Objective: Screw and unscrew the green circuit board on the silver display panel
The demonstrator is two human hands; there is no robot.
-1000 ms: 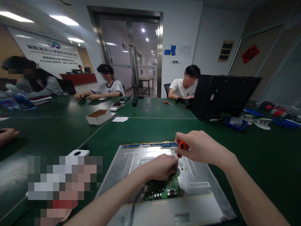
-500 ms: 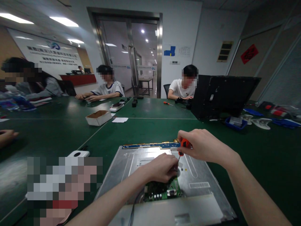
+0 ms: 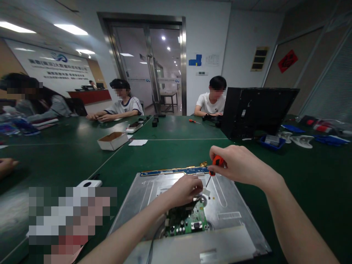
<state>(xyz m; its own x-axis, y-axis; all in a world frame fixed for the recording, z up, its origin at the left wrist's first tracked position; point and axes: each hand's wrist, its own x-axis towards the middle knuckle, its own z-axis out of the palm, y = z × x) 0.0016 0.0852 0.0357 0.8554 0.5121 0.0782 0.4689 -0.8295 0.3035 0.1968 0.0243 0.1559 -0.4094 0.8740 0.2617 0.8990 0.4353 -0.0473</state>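
A screwdriver [image 3: 217,161] with an orange and black handle is in my right hand [image 3: 233,159], its thin shaft slanting down to the left. Its tip reaches a small pale piece [image 3: 206,192] on the flat metal panel [image 3: 231,200]. Close by, my left hand [image 3: 187,189] has its fingers curled together above the top edge of a green circuit board [image 3: 187,220]. Whatever those fingers pinch, if anything, is hidden. Along the panel's far edge runs a narrow blue circuit strip [image 3: 170,171]. A dark cable [image 3: 151,245] comes down over the panel's near part.
On the green table [image 3: 165,154] are an open white box [image 3: 112,141], a black monitor [image 3: 258,110], a blue tray [image 3: 272,142] and another screwdriver [image 3: 194,121]. Several people sit around the table. Someone's hand [image 3: 7,167] rests at the left.
My right hand with the screwdriver has tilted and lifted slightly. My left hand has shifted a little up and left, exposing the pale piece and more of the green board.
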